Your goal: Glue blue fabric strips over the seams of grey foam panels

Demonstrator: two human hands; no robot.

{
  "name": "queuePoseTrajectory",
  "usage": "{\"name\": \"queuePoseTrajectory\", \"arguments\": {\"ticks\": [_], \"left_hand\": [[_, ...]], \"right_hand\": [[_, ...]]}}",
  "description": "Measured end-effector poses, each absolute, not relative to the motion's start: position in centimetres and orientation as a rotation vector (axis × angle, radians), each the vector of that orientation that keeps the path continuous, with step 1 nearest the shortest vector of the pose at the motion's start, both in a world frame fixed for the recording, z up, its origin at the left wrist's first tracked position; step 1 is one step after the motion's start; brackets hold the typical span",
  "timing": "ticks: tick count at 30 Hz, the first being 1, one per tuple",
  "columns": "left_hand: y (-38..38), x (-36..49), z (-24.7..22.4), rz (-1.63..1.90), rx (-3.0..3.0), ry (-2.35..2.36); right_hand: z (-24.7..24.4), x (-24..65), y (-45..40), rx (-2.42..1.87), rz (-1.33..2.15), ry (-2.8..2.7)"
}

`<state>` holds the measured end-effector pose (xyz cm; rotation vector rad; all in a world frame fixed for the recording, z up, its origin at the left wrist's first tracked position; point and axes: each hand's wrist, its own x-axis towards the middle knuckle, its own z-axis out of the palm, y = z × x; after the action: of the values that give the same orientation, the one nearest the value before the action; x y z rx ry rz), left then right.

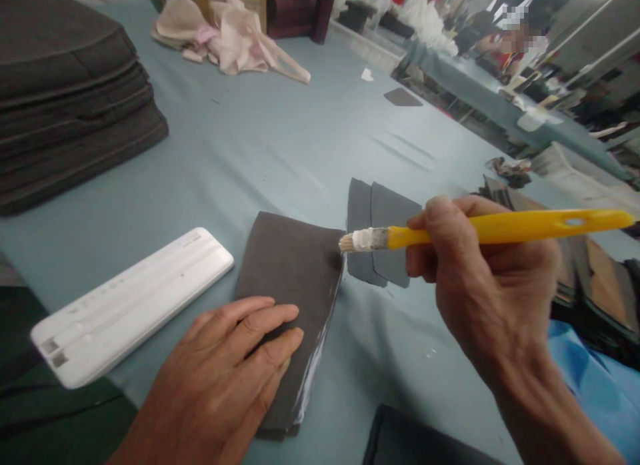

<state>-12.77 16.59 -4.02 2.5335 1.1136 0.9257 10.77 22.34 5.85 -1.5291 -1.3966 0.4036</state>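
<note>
My left hand (235,365) lies flat on a dark grey-brown panel (295,258), fingers stretched out across its surface. The panel seems to be a stack of thin pieces, and white paste streaks run along its right edge. In my right hand (480,272) is a brush with a yellow handle (545,225), held between thumb and fingers. White paste coats the ferrule and part of the bristles, whose tip meets the panel's upper right corner. Just beyond, partly behind the brush, lie dark grey cut pieces (393,205), overlapping one another.
A long white plastic device (135,305) lies left of the panel on the blue-green table (280,152). Tall stacks of dark panels (75,85) stand at the far left. Beige cloth (235,35) sits at the back, more pieces (605,278) at right. A person works at another table behind.
</note>
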Motion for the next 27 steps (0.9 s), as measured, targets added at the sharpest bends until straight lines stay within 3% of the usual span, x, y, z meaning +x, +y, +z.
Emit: {"name": "queuePoseTrajectory", "arguments": {"ticks": [11, 27], "left_hand": [[16.7, -12.3, -3.6, 0.921, 2.543, 1.126], [16.6, -12.4, -3.7, 0.912, 2.533, 1.097]], "right_hand": [[3.0, 9.8, 14.7, -1.652, 0.79, -1.264], [2.2, 10.3, 19.6, -1.615, 0.662, -1.223]]}}
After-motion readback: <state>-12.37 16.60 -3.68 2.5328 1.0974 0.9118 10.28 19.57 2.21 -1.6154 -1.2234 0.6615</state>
